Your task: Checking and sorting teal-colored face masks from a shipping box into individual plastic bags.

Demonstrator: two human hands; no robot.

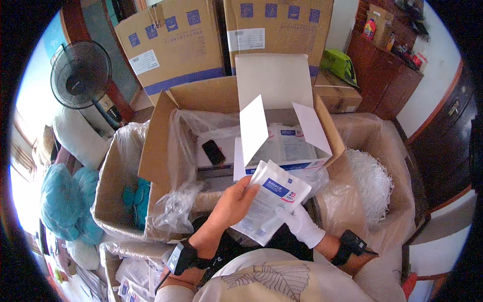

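Held in front of my body is a small stack of flat white packets (265, 209) with blue and red print. My bare left hand (232, 204) is closed on its left edge, thumb on top. At its lower right edge my right hand (303, 226), in a white glove, pinches the same stack. Just beyond the hands stands a white carton (274, 83) with its lid and side flaps raised. Similar packets (291, 143) lie inside it. The carton rests within a large brown cardboard box (157, 136) lined with clear plastic.
A black phone (214, 152) lies left of the white carton. To the right, a plastic-lined box holds white straps (370, 186); at left, another holds teal pieces (137, 201). More packets (135, 289) fill a box at lower left. Tall cartons (276, 48) and a fan (80, 75) stand behind.
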